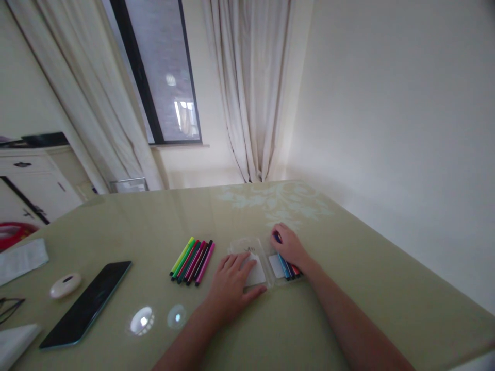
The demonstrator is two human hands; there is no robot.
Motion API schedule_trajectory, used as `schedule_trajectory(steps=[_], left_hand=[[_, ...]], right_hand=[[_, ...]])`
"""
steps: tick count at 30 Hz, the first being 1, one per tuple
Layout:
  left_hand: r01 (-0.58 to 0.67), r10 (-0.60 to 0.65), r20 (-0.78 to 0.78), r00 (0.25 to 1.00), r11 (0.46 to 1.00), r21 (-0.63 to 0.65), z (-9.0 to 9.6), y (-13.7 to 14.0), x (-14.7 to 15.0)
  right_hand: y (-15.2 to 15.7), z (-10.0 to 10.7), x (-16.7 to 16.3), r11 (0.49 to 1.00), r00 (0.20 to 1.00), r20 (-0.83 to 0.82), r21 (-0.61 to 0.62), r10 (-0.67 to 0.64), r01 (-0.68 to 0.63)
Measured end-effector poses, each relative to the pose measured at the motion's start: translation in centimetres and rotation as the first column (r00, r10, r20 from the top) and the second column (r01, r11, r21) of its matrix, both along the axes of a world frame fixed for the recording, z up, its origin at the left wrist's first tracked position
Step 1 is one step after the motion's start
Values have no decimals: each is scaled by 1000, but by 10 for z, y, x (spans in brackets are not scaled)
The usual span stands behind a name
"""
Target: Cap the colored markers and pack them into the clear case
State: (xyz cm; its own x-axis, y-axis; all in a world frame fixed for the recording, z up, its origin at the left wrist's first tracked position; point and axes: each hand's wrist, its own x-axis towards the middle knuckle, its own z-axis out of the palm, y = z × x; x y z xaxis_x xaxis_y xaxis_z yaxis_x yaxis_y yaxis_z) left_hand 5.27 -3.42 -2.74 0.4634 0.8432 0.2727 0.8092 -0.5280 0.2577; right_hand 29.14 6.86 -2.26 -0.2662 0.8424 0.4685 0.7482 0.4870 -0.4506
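Marker row [195,263]: I see yellow-green, green, red, dark green, magenta and pink, with black ends
Cased markers [283,267]: light blue, dark blue and red, as I make out
Tabletop [356,278]: olive green, with a pale floral scroll pattern
Device [88,304]: black face, teal edge
Curtains [251,77]: plain cream

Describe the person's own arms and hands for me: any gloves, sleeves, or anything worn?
The left hand and right hand are ungloved. No sleeve shows on the left forearm or right forearm, and no watch or bracelet at either wrist. The picture is too soft to rule out a thin ring.
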Motion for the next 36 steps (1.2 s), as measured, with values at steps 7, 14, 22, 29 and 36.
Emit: schedule_trajectory(steps=[7,14,22,29,36], left_hand=[[62,-61,15,998,997,-36,-1,5,-3],[107,-107,27,994,994,-1,-3,5,-5],[-13,11,9,1000,951,308,-7,5,5],[-351,391,-135,910,903,247,-1,12,-17],[-557,599,-236,765,799,225,13,13,-39]], right_hand=[[-6,16,0,996,989,-137,-55,56,-64],[-17,45,6,986,883,-443,-18,-156,166],[-62,36,-67,962,868,-491,-188,81,-197],[-31,38,-24,976,763,-641,-205,-81,-69],[0,15,26,941,957,-65,-213,-283,263]])
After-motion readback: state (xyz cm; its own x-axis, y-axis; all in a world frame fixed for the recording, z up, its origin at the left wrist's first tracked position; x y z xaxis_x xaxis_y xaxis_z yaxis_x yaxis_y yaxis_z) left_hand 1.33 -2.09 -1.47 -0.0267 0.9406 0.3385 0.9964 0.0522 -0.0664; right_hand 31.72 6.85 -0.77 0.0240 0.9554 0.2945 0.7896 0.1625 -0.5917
